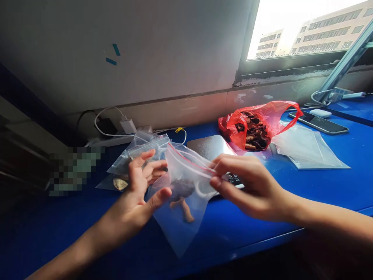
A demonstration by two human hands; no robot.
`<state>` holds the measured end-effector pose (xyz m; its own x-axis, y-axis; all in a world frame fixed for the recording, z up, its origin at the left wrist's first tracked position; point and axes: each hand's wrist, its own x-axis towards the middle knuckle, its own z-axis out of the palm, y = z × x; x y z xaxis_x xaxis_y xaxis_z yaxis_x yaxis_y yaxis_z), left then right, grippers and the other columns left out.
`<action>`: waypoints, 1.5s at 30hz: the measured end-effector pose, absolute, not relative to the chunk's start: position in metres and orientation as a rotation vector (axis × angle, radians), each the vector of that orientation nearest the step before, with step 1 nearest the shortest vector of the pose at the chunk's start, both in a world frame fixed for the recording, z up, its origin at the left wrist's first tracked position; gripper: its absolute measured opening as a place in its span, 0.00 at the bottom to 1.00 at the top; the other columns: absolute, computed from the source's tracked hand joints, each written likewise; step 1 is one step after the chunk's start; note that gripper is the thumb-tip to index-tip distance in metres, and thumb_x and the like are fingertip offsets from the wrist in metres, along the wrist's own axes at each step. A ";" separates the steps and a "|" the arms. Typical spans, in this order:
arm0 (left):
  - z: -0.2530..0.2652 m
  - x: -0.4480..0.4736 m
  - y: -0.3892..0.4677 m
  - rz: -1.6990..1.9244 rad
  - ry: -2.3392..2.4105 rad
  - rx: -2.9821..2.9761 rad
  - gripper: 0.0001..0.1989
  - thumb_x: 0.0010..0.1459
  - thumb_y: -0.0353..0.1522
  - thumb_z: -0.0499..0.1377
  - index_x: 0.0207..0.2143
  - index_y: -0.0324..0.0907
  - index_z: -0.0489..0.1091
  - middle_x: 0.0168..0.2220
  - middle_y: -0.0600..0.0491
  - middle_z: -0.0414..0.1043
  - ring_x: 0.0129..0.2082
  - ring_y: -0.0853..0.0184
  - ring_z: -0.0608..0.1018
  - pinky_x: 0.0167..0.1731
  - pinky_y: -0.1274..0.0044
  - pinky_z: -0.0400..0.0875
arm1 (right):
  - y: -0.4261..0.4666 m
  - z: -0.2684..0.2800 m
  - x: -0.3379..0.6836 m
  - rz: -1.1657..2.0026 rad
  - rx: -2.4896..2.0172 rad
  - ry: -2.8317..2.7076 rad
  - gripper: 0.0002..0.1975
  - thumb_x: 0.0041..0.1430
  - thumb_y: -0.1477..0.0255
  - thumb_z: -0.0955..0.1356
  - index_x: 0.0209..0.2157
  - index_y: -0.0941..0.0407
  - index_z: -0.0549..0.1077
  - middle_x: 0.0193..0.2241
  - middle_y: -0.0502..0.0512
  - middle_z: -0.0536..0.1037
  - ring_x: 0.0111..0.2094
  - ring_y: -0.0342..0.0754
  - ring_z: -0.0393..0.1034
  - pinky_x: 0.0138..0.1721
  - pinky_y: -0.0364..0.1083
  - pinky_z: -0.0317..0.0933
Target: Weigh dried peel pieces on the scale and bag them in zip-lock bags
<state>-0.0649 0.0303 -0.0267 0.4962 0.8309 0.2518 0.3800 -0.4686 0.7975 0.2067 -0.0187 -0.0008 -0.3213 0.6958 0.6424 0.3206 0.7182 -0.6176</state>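
Observation:
My right hand [247,184] pinches the top corner of a clear zip-lock bag [186,210] with a red seal line. Inside the bag lie a few brown dried pieces [186,210], partly blurred by the plastic. My left hand [144,186] is beside the bag's left edge, its fingers spread and curved; I see nothing held in it. Behind the bag sits a kitchen scale [208,146] with a shiny metal plate, partly covered by the bag and my right hand. Further back, a red plastic bag [230,124] stands open, full of dark dried slices [253,130].
Other filled zip-lock bags [121,165] lie behind my left hand, one with a pale piece [120,184]. At right are flat clear bags [311,149], a phone [320,122] and a white case [319,113]. A power strip [112,140] with a charger [128,126] runs along the wall.

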 end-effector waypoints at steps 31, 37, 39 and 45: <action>-0.003 -0.046 0.037 0.759 1.078 1.874 0.13 0.60 0.40 0.61 0.26 0.41 0.71 0.23 0.58 0.68 0.22 0.72 0.68 0.23 0.82 0.63 | -0.007 -0.014 0.216 -0.042 -0.793 -2.161 0.12 0.64 0.80 0.64 0.48 0.57 0.69 0.30 0.52 0.78 0.29 0.43 0.69 0.31 0.43 0.63; -0.008 -0.041 0.029 0.902 1.041 2.202 0.08 0.61 0.33 0.60 0.28 0.43 0.73 0.25 0.58 0.75 0.24 0.70 0.76 0.25 0.81 0.69 | -0.014 -0.015 0.207 -0.050 -0.907 -2.181 0.09 0.68 0.72 0.66 0.46 0.60 0.72 0.35 0.58 0.77 0.36 0.49 0.69 0.37 0.48 0.65; -0.009 -0.040 0.023 0.968 0.939 2.374 0.07 0.62 0.29 0.59 0.30 0.44 0.73 0.27 0.59 0.76 0.25 0.71 0.77 0.26 0.82 0.70 | -0.018 -0.016 0.202 -0.043 -0.911 -2.230 0.09 0.68 0.72 0.66 0.46 0.61 0.73 0.36 0.59 0.77 0.37 0.50 0.69 0.39 0.50 0.64; -0.010 -0.038 0.006 1.029 0.537 2.780 0.09 0.63 0.20 0.58 0.37 0.42 0.71 0.29 0.57 0.75 0.28 0.70 0.75 0.31 0.77 0.70 | -0.027 -0.019 0.188 -0.023 -0.862 -2.297 0.08 0.66 0.73 0.66 0.41 0.61 0.76 0.35 0.58 0.76 0.36 0.50 0.66 0.38 0.50 0.60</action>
